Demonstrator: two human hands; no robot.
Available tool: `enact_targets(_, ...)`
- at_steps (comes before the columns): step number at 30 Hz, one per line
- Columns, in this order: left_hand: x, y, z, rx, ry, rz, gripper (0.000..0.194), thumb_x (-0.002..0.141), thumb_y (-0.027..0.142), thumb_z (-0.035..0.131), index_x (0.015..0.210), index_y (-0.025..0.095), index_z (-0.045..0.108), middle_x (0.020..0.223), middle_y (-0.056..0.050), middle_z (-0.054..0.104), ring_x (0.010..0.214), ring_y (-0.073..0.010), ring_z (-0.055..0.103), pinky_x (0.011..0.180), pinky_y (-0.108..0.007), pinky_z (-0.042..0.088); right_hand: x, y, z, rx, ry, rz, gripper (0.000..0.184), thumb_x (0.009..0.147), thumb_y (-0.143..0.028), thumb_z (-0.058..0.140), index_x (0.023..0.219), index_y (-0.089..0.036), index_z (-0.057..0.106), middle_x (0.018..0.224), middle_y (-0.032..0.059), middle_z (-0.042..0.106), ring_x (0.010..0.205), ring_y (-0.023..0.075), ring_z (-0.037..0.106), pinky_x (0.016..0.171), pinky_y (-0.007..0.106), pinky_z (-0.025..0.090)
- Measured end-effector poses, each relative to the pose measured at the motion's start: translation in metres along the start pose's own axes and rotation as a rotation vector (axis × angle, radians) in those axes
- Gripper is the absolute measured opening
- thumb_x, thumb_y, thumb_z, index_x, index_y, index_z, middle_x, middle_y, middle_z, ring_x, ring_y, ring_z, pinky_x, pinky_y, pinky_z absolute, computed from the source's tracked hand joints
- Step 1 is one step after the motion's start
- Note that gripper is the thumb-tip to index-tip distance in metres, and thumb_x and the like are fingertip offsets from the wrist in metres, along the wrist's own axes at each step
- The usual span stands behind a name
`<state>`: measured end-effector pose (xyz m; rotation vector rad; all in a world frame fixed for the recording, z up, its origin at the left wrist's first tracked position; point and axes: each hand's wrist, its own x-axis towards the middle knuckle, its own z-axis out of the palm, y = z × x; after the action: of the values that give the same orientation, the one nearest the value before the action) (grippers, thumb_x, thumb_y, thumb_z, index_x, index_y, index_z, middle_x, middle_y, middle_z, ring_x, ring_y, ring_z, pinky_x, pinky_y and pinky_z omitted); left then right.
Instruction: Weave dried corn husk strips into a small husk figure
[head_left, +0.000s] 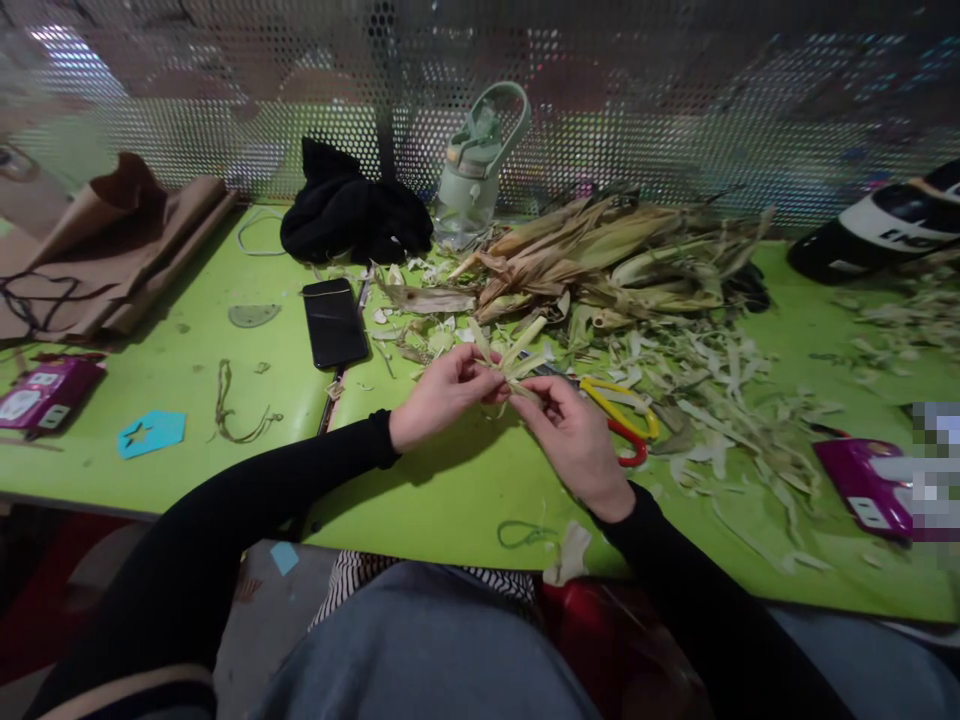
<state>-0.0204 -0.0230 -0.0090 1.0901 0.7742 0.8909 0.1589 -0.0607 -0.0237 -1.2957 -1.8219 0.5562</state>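
Left hand (448,395) and right hand (574,435) both closed, fingertips pinching one small bundle of pale husk strips (513,368) between them, strip ends fanning up and outward. I see the bundle held above the green bench (450,495), both hands near each other. Just beyond the right hand, scissors (626,405) with yellow and red handles, partly hidden by that hand. Loose husk shreds (720,380) to the right of the hands and ahead of them. Farther ahead, a big pile of dry corn husks (600,255). Left of the left hand, black phone (335,325), lying flat, with a thin strip across its top end; beyond it, black cloth (352,215) and a pale green bottle (472,175), upright. Farther left: twisted fibre piece (232,410), blue cutout with a star (151,434), purple pack (52,393), brown apron-like cloth (127,240). Near side of right hand: green loop (525,534). Far right, second purple pack (870,485).
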Motion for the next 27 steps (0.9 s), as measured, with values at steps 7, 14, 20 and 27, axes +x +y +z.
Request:
enact_targets(7, 0.005, -0.007, -0.006, 0.219, 0.043, -0.006, 0.008, 0.089, 0.011, 0.061, 0.094, 0.013, 0.055, 0.065, 0.005, 0.061, 0.061, -0.0071, 0.059, 0.064, -0.021, 0.045, -0.002, -0.007, -0.002, -0.55, 0.088, -0.54, 0.004, 0.094, -0.017, 0.061, 0.095, -0.017, 0.065, 0.084, 0.008, 0.071, 0.08, 0.0209, 0.061, 0.075, 0.033, 0.049)
enact_targets(14, 0.003, -0.017, -0.007, 0.15, -0.156, -0.006, 0.007, 0.09, 0.017, 0.06, 0.096, 0.013, 0.057, 0.076, 0.001, 0.064, 0.067, -0.0078, 0.06, 0.069, -0.024, 0.047, 0.001, -0.004, -0.002, -0.52, 0.142, -0.497, 0.003, 0.096, -0.024, 0.061, 0.094, -0.022, 0.064, 0.09, 0.004, 0.074, 0.086, 0.022, 0.06, 0.079, 0.037, 0.041)
enact_targets(20, -0.002, -0.013, -0.005, 0.108, -0.218, -0.034, 0.017, 0.084, 0.017, 0.07, 0.091, 0.012, 0.055, 0.077, 0.0, 0.065, 0.069, -0.0069, 0.06, 0.071, -0.024, 0.046, 0.001, -0.001, 0.0, -0.394, 0.188, -0.334, 0.009, 0.098, -0.029, 0.057, 0.092, -0.022, 0.059, 0.081, 0.0034, 0.068, 0.076, 0.0202, 0.06, 0.071, 0.035, 0.044)
enact_targets(27, -0.003, -0.016, -0.001, -0.024, -0.129, 0.029, 0.029, 0.084, 0.031, 0.074, 0.097, 0.013, 0.055, 0.074, 0.001, 0.066, 0.065, -0.0079, 0.06, 0.067, -0.025, 0.048, -0.001, -0.001, 0.003, -0.059, 0.192, -0.047, 0.027, 0.091, -0.04, 0.066, 0.107, -0.023, 0.052, 0.092, 0.0052, 0.07, 0.08, 0.0203, 0.067, 0.069, 0.035, 0.054)
